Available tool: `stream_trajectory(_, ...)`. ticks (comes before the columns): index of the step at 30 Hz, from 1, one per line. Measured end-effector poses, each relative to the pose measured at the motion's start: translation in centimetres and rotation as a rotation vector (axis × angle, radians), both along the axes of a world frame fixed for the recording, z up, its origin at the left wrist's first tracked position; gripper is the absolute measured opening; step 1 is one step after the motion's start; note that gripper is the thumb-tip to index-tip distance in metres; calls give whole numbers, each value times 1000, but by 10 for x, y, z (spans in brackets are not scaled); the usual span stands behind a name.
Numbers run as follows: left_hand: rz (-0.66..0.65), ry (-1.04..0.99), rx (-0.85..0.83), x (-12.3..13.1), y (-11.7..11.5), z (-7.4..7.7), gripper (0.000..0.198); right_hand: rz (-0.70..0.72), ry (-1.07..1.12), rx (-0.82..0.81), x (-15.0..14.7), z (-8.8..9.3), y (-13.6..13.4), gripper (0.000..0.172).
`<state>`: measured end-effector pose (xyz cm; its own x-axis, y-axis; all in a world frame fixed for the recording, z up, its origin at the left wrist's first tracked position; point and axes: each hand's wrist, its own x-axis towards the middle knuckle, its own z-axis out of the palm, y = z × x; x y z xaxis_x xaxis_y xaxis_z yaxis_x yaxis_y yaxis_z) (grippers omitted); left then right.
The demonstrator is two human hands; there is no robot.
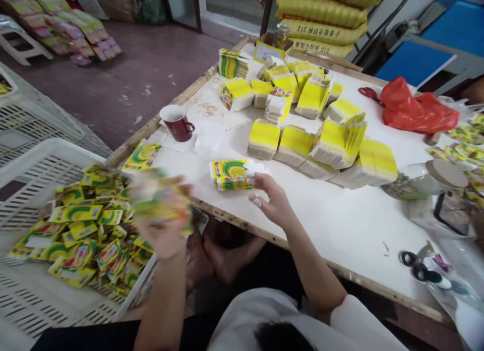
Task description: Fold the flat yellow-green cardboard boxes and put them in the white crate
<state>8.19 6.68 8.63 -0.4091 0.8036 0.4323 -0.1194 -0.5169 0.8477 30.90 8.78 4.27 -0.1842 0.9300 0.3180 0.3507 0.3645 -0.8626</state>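
Smeared by motion, my left hand point(164, 235) is closed around several yellow-and-green printed packets point(159, 194), held up between the crate and the table edge. My right hand point(273, 199) is over the table with thumb and fingers apart. Its fingertips are at the right end of a small stack of flattened yellow-and-green boxes point(230, 174); whether they touch it I cannot tell. Below my left hand, a white plastic crate point(71, 149) holds a heap of similar yellow packets point(81, 230). One more yellow packet point(141, 156) lies at the table's left edge.
Bundles of yellow cartons point(295, 141) stand across the middle of the white table point(333, 215). A maroon mug point(177, 123) is near the left edge. Farther right are a red plastic bag point(412, 109), a glass jar point(408, 182) and black-handled scissors point(414, 265). Yellow sacks point(321, 28) are stacked behind.
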Motion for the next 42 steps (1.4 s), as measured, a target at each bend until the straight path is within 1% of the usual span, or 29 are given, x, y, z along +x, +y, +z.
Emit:
stream_trajectory(1, 106, -155, 61, -7, 3, 3, 64, -80, -46, 19, 4, -1, 8, 36)
stream_trajectory(2, 160, -283, 72, -13, 6, 5, 73, -150, -103, 32, 7, -2, 16, 29)
stream_trajectory(4, 105, -507, -44, -23, 11, 2, 88, -254, -231, 33, 7, -7, 29, 28)
stream_trajectory(5, 50, -600, -124, -24, 12, -1, 90, -286, -299, 22, 4, -9, 34, 29)
stream_trajectory(6, 0, -660, -193, -23, 13, -5, 88, -306, -366, 8, 1, -12, 37, 30)
stream_trajectory(7, -24, -703, -233, -20, 14, -10, 85, -319, -425, -6, -3, -15, 40, 29)
stream_trajectory(9, -49, -744, -264, -9, 13, -16, 74, -329, -504, -26, -9, -19, 42, 24)
stream_trajectory(12, -123, -745, -310, 8, 12, -19, 55, -336, -539, -36, -13, -20, 43, 18)
stream_trajectory(15, -148, -726, -318, 17, 11, -22, 46, -343, -512, -24, -14, -18, 43, 18)
stream_trajectory(17, -131, -712, -321, 20, 12, -26, 44, -359, -427, -28, -15, -15, 41, 20)
stream_trajectory(19, -113, -684, -342, 25, 12, -33, 47, -368, -280, -74, -18, -10, 36, 24)
stream_trajectory(21, -106, -637, -356, 33, 11, -39, 53, -333, -121, -120, -23, -2, 26, 25)
stream_trajectory(22, -108, -598, -353, 39, 9, -42, 55, -297, -63, -130, -26, 3, 19, 25)
stream_trajectory(24, -119, -466, -343, 49, 4, -45, 60, -176, -15, -138, -33, 13, 3, 22)
stream_trajectory(27, -183, -258, -304, 59, -6, -42, 65, 103, -6, -211, -45, 24, -20, 17)
stream_trajectory(29, -240, -276, -223, 59, -10, -35, 64, 239, 68, -268, -51, 26, -30, 14)
stream_trajectory(32, -242, -456, -140, 53, -9, -26, 56, 322, 210, -290, -59, 22, -39, 20)
stream_trajectory(34, -207, -525, -135, 49, -5, -23, 54, 328, 245, -276, -65, 18, -42, 31)
stream_trajectory(37, -172, -504, -159, 46, 0, -28, 56, 280, 238, -299, -73, 12, -44, 43)
stream_trajectory(40, -203, -373, -248, 48, 0, -35, 64, 185, 229, -332, -70, 12, -39, 42)
stream_trajectory(42, -235, -317, -275, 48, 0, -37, 69, 139, 256, -308, -62, 14, -34, 39)
